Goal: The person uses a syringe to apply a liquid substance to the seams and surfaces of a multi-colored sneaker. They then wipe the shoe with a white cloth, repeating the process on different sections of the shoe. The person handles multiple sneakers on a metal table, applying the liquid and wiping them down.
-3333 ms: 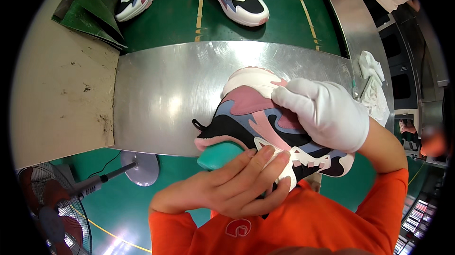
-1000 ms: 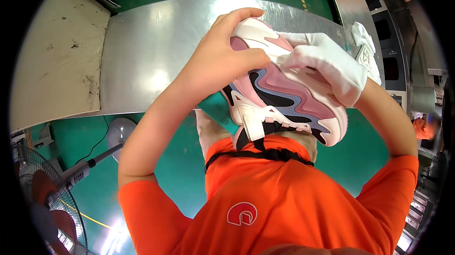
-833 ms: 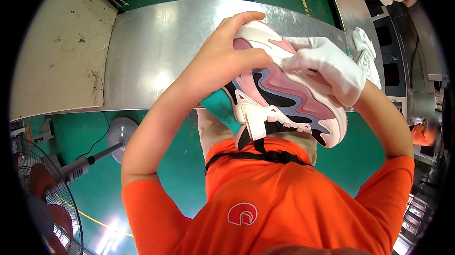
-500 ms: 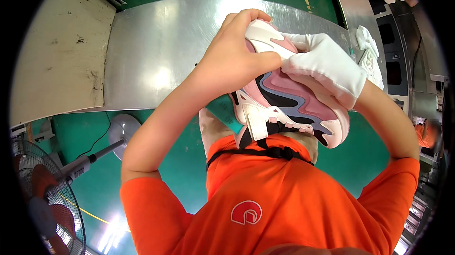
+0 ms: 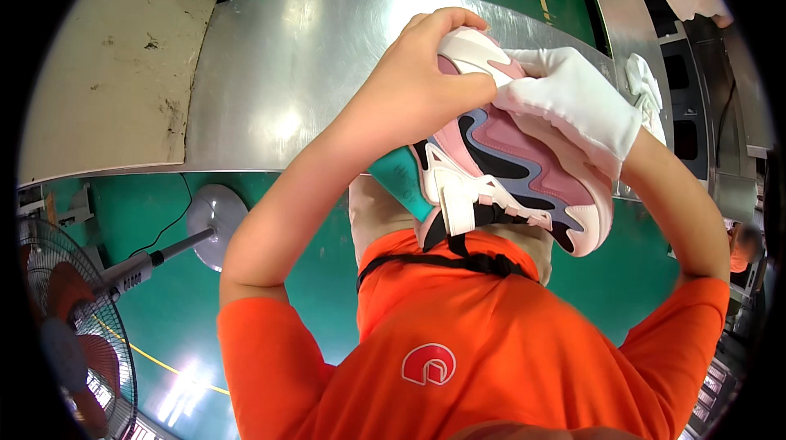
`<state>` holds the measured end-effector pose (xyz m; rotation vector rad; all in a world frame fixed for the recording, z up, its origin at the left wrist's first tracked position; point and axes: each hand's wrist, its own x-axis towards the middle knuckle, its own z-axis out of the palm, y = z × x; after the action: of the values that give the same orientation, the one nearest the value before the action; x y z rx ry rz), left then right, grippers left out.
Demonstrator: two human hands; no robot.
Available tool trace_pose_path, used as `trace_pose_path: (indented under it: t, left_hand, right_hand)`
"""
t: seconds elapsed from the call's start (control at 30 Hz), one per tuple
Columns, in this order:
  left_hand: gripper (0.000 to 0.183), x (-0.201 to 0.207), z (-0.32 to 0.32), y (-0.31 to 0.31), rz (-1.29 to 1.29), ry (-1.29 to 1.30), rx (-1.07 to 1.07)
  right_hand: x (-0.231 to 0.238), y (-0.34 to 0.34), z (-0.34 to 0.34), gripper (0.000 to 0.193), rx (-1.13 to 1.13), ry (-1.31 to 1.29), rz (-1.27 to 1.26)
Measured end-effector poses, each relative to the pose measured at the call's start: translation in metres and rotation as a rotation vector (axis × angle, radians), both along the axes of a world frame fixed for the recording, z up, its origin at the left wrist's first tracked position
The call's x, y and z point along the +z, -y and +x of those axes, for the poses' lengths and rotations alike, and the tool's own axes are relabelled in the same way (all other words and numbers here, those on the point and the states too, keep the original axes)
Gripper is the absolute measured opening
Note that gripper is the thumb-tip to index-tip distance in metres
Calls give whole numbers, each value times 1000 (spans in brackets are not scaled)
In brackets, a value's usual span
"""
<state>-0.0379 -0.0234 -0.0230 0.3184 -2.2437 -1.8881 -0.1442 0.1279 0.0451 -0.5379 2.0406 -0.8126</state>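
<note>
From where I stand, the shoe [image 5: 536, 149] sits just right of the middle of the frame, tipped on its side with its heel up and its toe pointing to the lower right. A turquoise last [image 5: 404, 185] sticks out of its opening on the left. The bare left hand [image 5: 431, 80] is wrapped round the heel, fingers curled over the far side, thumb pressed on the near one. The right hand [image 5: 569, 100], in a white glove, grasps the sole edge right beside that thumb.

Both hands bear on the upper part, so the toe end seems poorly backed. If smooth glove cloth slid on the sole, I'd expect the toe to swing down. It overhangs the near edge of the bench [image 5: 266, 88], and only green floor [image 5: 327, 309] shows beneath; whether the heel rests on the metal I can't tell.

The last could add to the trouble: if it is heavy, a loosened left hand might let the shoe roll. A bare thumb could smudge the pale sole, and hard pressing could mark it. The white strap [image 5: 458, 204] hangs close to the black cord [image 5: 491, 263] at the waist and might snag there.
</note>
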Motion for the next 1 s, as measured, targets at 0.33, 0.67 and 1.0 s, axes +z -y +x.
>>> trace_pose_path:
  t: [0.33,0.67,1.0]
  left_hand:
    - [62,-2,9,12,282,-43,-128]
    - [72,3,4,-26,-536,-153,19]
    - [54,3,6,-34,-670,-167,-8]
  right_hand:
    - [8,-41,-12,61,44,-63,-228]
    - [16,-56,-2,53,110,141,-117]
    - [8,-44,17,35,-95,166,-102]
